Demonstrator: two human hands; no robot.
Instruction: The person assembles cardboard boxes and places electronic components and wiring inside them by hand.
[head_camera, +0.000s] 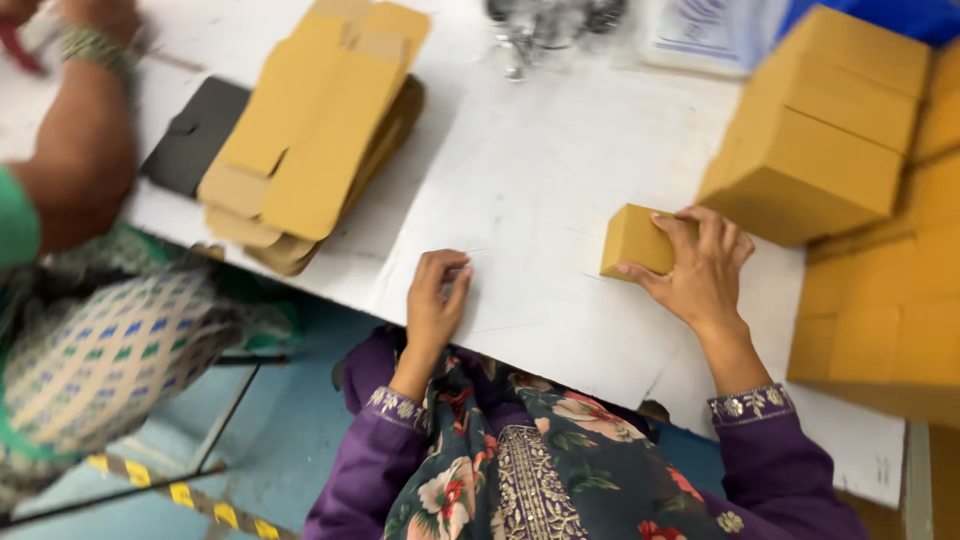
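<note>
One head-worn camera looks steeply down, close over the white table (520, 180).

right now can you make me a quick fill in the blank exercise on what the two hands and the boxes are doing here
1. The right hand rests on a small folded ____ box.
2. The left hand lies on the white table, holding ____.
3. The flat unfolded cartons lie in a stack to the ____ of the left hand.
4. The pile of finished boxes stands beside the ____ hand.

Missing words: cardboard; nothing; left; right
</note>
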